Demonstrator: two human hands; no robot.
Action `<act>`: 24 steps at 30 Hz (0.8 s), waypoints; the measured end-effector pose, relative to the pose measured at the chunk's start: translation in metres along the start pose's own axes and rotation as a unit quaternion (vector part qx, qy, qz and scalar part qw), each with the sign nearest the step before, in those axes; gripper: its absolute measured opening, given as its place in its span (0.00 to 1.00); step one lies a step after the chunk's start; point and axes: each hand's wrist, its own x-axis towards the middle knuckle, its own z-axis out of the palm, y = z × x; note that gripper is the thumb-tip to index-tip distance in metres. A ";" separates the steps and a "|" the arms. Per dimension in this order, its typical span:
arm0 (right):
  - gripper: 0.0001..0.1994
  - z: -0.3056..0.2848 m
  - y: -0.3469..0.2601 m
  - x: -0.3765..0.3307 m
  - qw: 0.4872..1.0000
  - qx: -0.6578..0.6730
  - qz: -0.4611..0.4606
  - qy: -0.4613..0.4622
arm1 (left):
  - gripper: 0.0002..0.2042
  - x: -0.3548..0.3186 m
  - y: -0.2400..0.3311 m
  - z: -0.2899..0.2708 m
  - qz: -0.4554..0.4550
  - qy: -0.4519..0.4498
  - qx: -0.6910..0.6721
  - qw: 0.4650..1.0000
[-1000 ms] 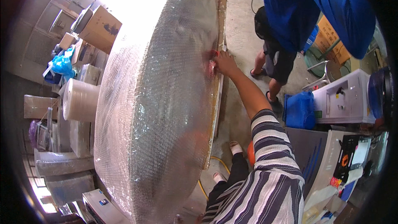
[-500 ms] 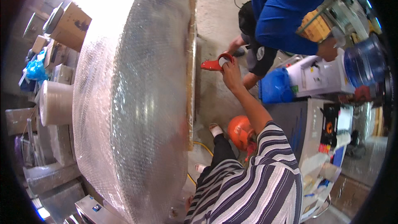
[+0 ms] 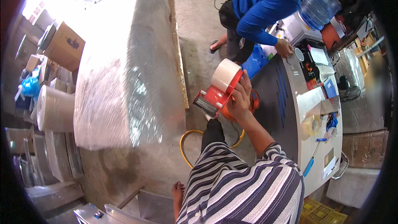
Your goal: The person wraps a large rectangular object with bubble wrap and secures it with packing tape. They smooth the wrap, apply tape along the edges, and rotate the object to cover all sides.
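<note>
A red tape dispenser (image 3: 215,96) with a wide pale roll (image 3: 226,75) is held up above the concrete floor (image 3: 137,168), apart from the big bubble-wrapped load (image 3: 151,58) at left. The person's right hand (image 3: 240,101) has its fingers closed on the dispenser's side near the roll. The left hand (image 3: 178,191) hangs low, fingers loosely curled, half open and empty. A yellow cord (image 3: 181,145) loops below. Right, a blue-handled tool (image 3: 309,166) lies on a pale surface (image 3: 304,143); beyond, a co-worker in blue (image 3: 265,10) reaches to a white cup (image 3: 298,54).
</note>
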 end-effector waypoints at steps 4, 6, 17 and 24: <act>0.13 -0.041 -0.101 0.019 0.994 0.111 0.005 0.023 | 0.19 -0.013 -0.020 -0.049 0.074 0.069 -0.087 0.991; 0.14 -0.052 -0.150 0.019 0.984 0.180 -0.002 0.002 | 0.20 -0.029 0.019 -0.067 0.137 0.084 -0.100 0.982; 0.17 0.052 -0.434 0.013 0.570 0.686 0.051 -0.449 | 0.43 -0.111 0.209 -0.235 0.504 0.079 -0.438 0.741; 0.14 0.200 -0.625 0.013 0.394 0.728 0.089 -0.554 | 0.47 -0.027 0.115 -0.412 0.319 0.065 -0.606 0.726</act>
